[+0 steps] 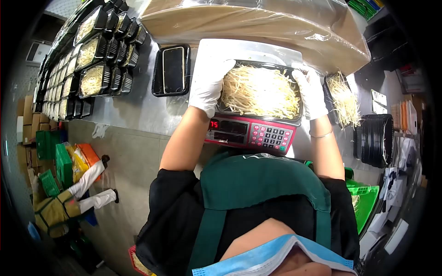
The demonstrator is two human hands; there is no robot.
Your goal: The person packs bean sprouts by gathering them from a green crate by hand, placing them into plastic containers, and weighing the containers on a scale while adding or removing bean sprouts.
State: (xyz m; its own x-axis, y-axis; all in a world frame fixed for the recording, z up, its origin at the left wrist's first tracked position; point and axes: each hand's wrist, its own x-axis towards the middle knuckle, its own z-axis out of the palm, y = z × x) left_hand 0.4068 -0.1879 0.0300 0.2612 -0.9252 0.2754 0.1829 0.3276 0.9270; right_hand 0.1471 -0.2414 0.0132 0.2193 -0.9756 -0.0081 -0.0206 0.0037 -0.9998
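Yellowish sprouts (pixel 262 89) fill a tray (pixel 260 117) over the scale (pixel 272 136). Left hand (pixel 210 88) and right hand (pixel 311 93) pinch the tray's ends between their fingers.

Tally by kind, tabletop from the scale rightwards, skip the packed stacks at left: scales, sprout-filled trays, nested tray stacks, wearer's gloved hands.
Scale: 1
Sprout-filled trays: 2 (scale tray, side tray)
Nested stack of black trays: 1
Gloved hands: 2 (left hand, right hand)
Total: 6

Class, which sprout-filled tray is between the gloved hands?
The rectangular black plastic tray on the red electronic scale; the other filled trays lie outside that gap.
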